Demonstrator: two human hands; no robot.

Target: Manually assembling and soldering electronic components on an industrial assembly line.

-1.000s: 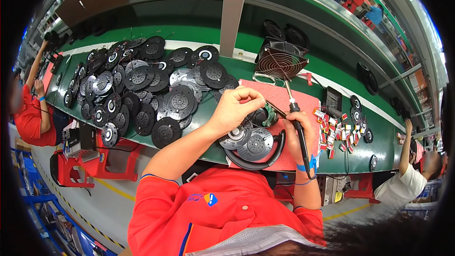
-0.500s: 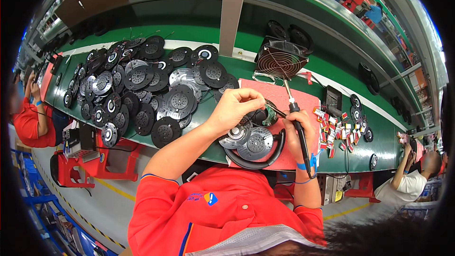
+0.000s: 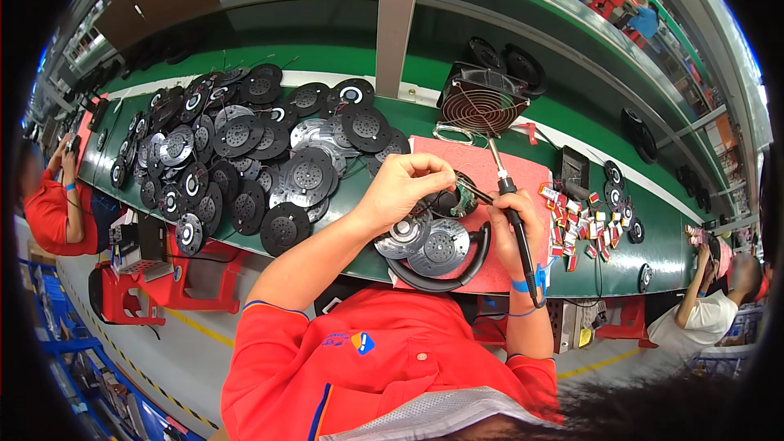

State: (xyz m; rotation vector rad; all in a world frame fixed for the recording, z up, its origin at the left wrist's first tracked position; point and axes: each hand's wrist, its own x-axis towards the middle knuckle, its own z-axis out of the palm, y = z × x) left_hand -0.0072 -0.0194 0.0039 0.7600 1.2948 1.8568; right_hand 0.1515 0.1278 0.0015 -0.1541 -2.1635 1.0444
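Observation:
My right hand [image 3: 518,233] is closed around a soldering iron [image 3: 520,241]; its metal tip points up and away, toward the fan. Thumb and fingertips of my left hand [image 3: 404,186] are pinched together; what they hold is too small to make out. A thin dark rod [image 3: 477,191] spans the gap between both hands' fingertips. Just beyond it sits a round black part [image 3: 454,203], partly hidden by my left fingers. Below my hands, two silvery round discs [image 3: 439,247] rest on a pink mat [image 3: 516,161], inside a curved black band [image 3: 447,283].
A large heap of round black speaker-like parts [image 3: 237,135] covers the green bench at left. A fan with a wire grille [image 3: 485,108] stands behind the mat. Small red-and-white pieces [image 3: 581,224] lie at right. Co-workers [image 3: 57,204] sit at both ends.
My hands stay almost in place, and the soldering iron is held as before. The round black part between my fingertips has shifted slightly. At far left, the co-worker's hands have moved.

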